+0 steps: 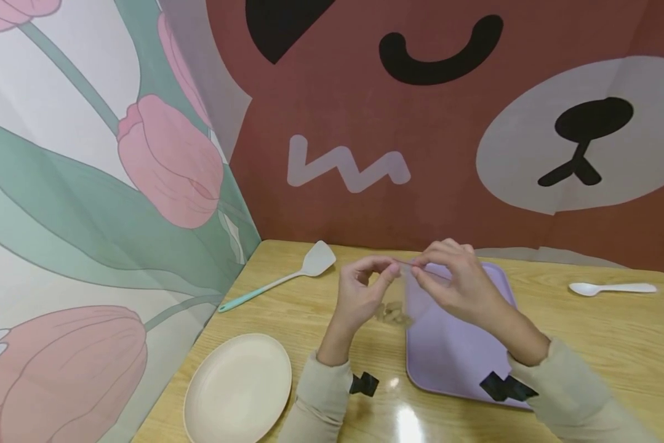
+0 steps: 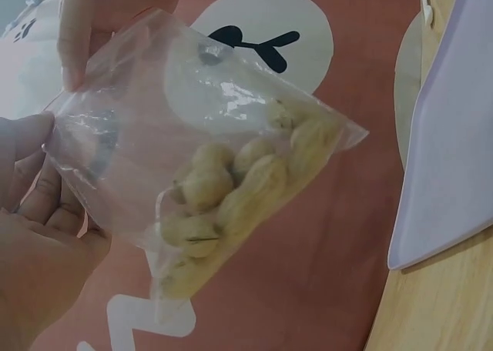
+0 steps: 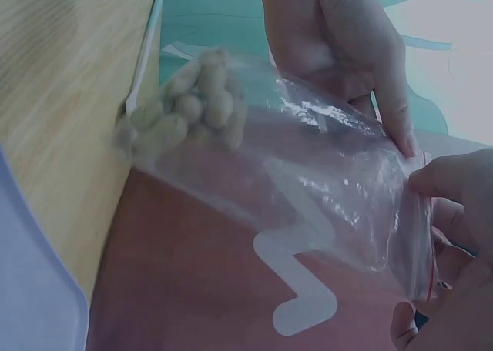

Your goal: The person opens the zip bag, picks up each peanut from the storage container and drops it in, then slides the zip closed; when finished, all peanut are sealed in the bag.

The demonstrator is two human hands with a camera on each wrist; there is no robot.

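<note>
A clear zip bag [image 2: 131, 105] with a red line along its mouth hangs between both hands above the table. Unshelled peanuts [image 2: 258, 189] have gathered at the bag's bottom. My left hand [image 1: 359, 295] pinches one end of the mouth between thumb and fingers. Close beside it, my right hand [image 1: 464, 286] pinches the same top edge. In the right wrist view the mouth looks pressed flat near the fingers; whether the seal is closed I cannot tell. Partly beneath the right hand lies a purple tray [image 1: 453, 357].
A cream plate [image 1: 237, 387] sits at the table's front left. Behind it lies a spatula [image 1: 319, 258] with a mint handle, and a white spoon [image 1: 586, 288] is at the far right. Printed cloths [image 1: 354, 215] border the table's back and left.
</note>
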